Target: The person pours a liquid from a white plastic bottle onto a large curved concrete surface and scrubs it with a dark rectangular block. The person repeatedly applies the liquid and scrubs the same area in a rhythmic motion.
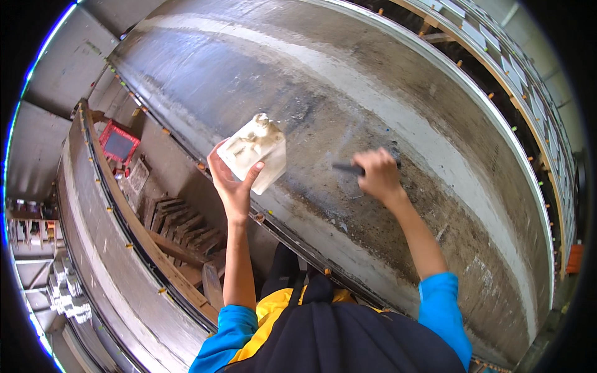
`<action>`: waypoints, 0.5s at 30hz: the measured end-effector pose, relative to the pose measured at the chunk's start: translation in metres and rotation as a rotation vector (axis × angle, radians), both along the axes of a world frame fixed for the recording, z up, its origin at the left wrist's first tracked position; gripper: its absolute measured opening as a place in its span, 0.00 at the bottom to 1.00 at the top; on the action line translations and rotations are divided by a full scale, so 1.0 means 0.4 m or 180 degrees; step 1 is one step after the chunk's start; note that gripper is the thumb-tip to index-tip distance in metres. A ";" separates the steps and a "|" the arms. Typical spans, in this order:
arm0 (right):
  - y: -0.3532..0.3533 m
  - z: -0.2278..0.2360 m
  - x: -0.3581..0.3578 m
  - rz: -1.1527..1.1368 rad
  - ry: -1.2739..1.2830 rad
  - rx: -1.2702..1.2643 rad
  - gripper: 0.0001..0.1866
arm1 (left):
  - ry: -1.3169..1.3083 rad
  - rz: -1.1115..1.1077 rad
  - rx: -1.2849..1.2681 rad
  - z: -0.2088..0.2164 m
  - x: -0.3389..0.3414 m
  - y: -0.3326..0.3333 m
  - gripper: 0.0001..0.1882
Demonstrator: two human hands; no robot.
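Note:
My left hand (235,180) grips a cream-white, boxy plastic container (256,149) by its sides, fingers and thumb wrapped round it. Its top is smudged, with a ragged bit at the far end. To the right, my right hand (378,173) is closed round a dark tool (346,168), smeared by motion, so I cannot tell its exact kind. Both hands are over a long, stained grey-brown table-like surface (323,118) with pale bands; whether the tool touches it is unclear. Dark patches and small flecks mark the surface around my right hand.
Orange and yellow-green clips line the surface's near edge (292,244). A second long curved panel (112,242) stands at the left. Between them are a red-framed item (119,144) and stacked wooden pieces (180,224). A slatted rack (497,50) runs along the far right.

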State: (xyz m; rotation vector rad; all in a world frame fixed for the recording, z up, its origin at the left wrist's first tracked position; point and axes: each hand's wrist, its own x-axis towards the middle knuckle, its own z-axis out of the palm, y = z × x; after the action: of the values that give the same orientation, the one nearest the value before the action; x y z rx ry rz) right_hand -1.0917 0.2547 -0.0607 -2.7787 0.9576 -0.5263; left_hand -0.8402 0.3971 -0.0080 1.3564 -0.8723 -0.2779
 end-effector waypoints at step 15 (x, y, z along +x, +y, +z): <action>0.166 -0.022 -0.046 0.0600 0.0044 0.0053 0.09 | 0.0279 0.0219 -0.0419 -0.023 0.013 0.070 0.37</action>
State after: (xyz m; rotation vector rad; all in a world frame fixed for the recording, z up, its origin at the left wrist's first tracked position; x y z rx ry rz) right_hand -1.1102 0.3212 -0.0694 -2.8218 0.6890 -0.4690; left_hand -0.8350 0.4252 -0.0171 1.2400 -0.7563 -0.2212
